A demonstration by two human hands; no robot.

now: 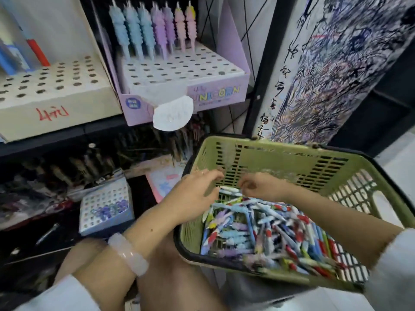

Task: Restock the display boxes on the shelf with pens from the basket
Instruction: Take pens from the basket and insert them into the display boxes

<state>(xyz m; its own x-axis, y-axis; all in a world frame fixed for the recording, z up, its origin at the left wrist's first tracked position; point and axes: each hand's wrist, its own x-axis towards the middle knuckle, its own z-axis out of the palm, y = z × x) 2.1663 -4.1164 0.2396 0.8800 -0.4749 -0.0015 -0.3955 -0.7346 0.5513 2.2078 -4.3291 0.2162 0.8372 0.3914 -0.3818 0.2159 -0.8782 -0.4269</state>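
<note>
A green plastic basket (280, 158) sits on my lap at the lower right, holding a heap of several coloured pens (265, 230). Both hands reach into its far left corner. My left hand (193, 194) hovers over the pile with fingers loosely spread. My right hand (260, 185) has its fingers curled down onto a pale pen at the pile's top; the grip is blurred. On the shelf above, a purple unicorn display box (215, 95) holds a back row of several blue, purple and pink pens (152, 30), with many empty holes in front.
A cream display box (56, 104) with empty holes stands to the left of the purple one. A white paper tag (173, 113) hangs from the purple box. A lower shelf holds a small blue box (105, 207) and dark pens. A scribbled test sheet (325, 70) stands at the right.
</note>
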